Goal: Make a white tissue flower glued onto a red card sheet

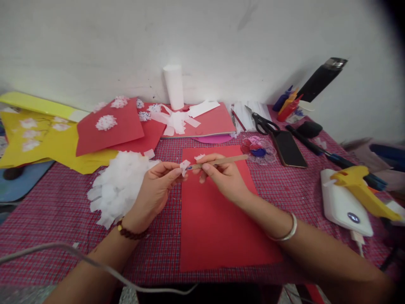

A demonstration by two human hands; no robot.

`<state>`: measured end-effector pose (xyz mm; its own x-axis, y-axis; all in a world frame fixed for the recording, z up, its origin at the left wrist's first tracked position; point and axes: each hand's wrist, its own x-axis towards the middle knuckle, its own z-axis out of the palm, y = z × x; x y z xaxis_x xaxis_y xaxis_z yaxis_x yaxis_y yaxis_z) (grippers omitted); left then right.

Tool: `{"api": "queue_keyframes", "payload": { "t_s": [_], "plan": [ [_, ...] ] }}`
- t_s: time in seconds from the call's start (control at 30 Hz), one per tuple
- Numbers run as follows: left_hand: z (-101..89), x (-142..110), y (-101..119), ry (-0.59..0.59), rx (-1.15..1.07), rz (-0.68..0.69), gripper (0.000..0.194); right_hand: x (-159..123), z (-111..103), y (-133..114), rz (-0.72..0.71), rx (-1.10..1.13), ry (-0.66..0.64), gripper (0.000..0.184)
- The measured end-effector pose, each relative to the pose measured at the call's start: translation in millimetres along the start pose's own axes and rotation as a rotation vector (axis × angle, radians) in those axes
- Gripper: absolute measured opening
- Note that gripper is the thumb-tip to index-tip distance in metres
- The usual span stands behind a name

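My left hand (pixel 156 185) pinches a small white paper piece (pixel 184 166) between thumb and fingers. My right hand (pixel 221 175) is closed round a thin wooden stick (pixel 226 160), whose tip touches the paper piece. Both hands hover over a red paper sheet (pixel 218 223) lying on the checked tablecloth (pixel 57 207). A heap of white tissue pieces (pixel 118 185) lies just left of my left hand.
Red sheets (pixel 110 126) and yellow sheets (pixel 57 143) with white paper flowers lie at the back left. A white roll (pixel 174 86) stands by the wall. Scissors (pixel 264 123), a phone (pixel 288 147), a yellow glue gun (pixel 363 188) and a white box (pixel 343 207) are on the right.
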<state>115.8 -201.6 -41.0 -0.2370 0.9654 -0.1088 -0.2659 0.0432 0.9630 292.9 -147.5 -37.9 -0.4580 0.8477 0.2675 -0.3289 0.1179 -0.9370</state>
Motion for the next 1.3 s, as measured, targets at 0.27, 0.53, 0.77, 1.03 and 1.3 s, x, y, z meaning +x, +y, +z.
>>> {"api": "queue_keyframes", "payload": {
  "t_s": [0.27, 0.53, 0.77, 1.03, 1.3],
  "plan": [
    [1.9, -17, 4, -0.002, 0.445, 0.470, 0.004, -6, 8, -2, 0.106, 0.064, 0.084, 0.026],
    [4.6, -19, 7, -0.054, 0.268, 0.382, 0.010, -5, 6, -12, 0.181, 0.218, -0.060, 0.017],
    [9.6, -20, 9, -0.077, 0.523, 0.504, 0.007, 2, 5, -10, 0.250, 0.218, 0.004, 0.027],
    [-2.5, -12, -19, -0.357, 1.163, 0.823, 0.029, 31, -54, -5, 0.274, 0.153, 0.341, 0.026],
    [1.9, -13, -26, -0.589, 1.396, 0.725, 0.025, 32, -64, 23, 0.062, -0.413, 0.148, 0.025]
  ]
}}
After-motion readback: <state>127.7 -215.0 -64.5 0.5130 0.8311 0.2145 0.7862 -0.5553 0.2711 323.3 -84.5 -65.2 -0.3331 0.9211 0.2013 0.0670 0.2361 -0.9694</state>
